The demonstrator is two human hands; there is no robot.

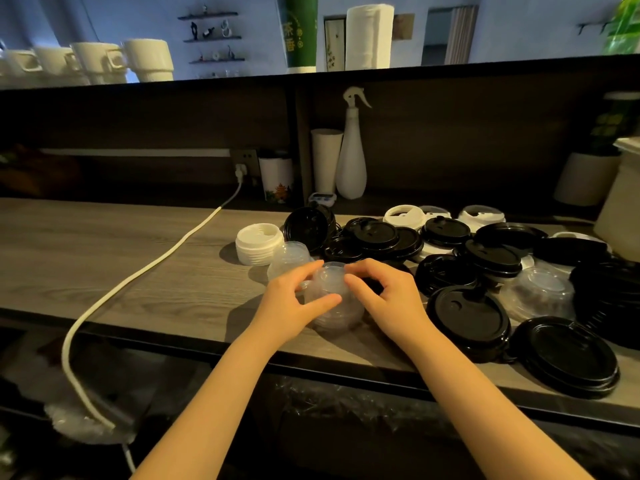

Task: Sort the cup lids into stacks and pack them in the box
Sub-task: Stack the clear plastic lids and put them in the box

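2 hands hold the stack of clear dome lids (334, 311): left hand (289, 301) and right hand (386, 296) curl round its sides. The stack stands upright near the front edge of the counter (104, 244). Another clear lid (538, 296) lies to the right among the black lids (467, 317), nearer the right hand. Open room lies left. No box shows.

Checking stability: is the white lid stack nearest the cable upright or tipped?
Upright: the white lid stack sits flat on the counter, its top lid facing up, rims level.
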